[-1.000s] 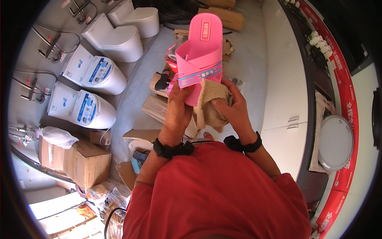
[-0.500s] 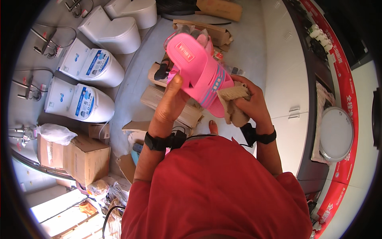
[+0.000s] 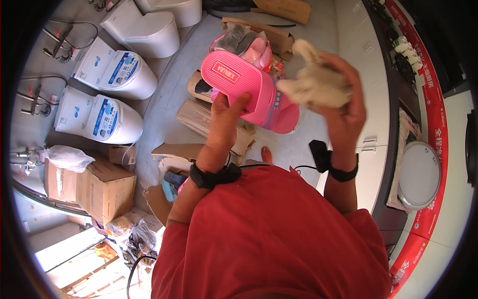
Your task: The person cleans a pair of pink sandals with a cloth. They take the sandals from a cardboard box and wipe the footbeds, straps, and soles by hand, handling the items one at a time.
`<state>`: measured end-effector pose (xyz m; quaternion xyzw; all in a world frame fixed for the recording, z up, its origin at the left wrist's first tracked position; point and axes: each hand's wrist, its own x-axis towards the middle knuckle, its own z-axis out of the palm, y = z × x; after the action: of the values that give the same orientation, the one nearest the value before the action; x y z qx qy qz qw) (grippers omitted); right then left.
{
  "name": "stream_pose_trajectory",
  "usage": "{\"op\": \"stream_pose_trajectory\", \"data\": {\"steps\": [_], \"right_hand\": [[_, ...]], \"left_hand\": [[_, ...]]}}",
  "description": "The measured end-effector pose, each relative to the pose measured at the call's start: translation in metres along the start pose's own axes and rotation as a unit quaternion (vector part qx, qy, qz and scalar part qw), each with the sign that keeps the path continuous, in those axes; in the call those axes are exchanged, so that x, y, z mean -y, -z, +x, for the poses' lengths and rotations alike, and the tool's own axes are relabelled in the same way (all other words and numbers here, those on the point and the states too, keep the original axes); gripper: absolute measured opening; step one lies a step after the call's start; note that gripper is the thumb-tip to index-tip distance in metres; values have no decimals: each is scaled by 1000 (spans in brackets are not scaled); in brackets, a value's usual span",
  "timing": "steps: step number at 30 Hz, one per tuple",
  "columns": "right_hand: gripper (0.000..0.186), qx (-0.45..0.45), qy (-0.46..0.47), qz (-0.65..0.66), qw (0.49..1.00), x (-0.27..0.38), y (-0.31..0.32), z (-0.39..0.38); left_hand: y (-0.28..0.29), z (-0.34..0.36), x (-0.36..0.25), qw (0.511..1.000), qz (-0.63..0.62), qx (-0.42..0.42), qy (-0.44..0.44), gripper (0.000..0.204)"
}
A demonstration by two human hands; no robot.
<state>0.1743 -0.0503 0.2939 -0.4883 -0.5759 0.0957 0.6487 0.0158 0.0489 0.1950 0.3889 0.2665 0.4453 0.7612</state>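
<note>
My left hand grips a pink slide sandal by its side edge, thumb on the footbed. Its ridged sole tilts toward me, and a blue and grey stripe crosses the strap. To the right of the sandal, my right hand is closed on a beige cloth, which hangs bunched in the fingers and is a little blurred. Cloth and sandal are apart. Just beyond the sandal stands a pink basin with grey and pink footwear in clear bags, partly hidden.
Open cardboard boxes lie on the floor below my hands. White toilets line the left side, with a carton nearer me. Along the right run white cabinets and a dark counter holding a round white lamp-like disc.
My right hand has drawn the cloth off the sandal's strap, moving up and to the right. The sandal has turned flatter, and my left thumb now rests across its footbed.
</note>
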Motion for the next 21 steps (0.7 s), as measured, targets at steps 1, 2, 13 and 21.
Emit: {"op": "stream_pose_trajectory", "data": {"steps": [1, 2, 13, 21], "right_hand": [[44, 57, 46, -72, 995, -1, -8, -1], [45, 113, 92, -143, 979, -2, -16, -3], [45, 73, -38, -252, 964, -28, 13, -24], [44, 154, 107, -218, 958, -7, -31, -17]], "left_hand": [[-2, 0, 1, 1000, -2, 1, -4, 29], [-5, -2, -1, 1000, -2, 3, -3, 29], [17, -1, -22, 998, -29, -39, -31, 23], [20, -11, -19, 1000, 22, -11, -13, 27]]}}
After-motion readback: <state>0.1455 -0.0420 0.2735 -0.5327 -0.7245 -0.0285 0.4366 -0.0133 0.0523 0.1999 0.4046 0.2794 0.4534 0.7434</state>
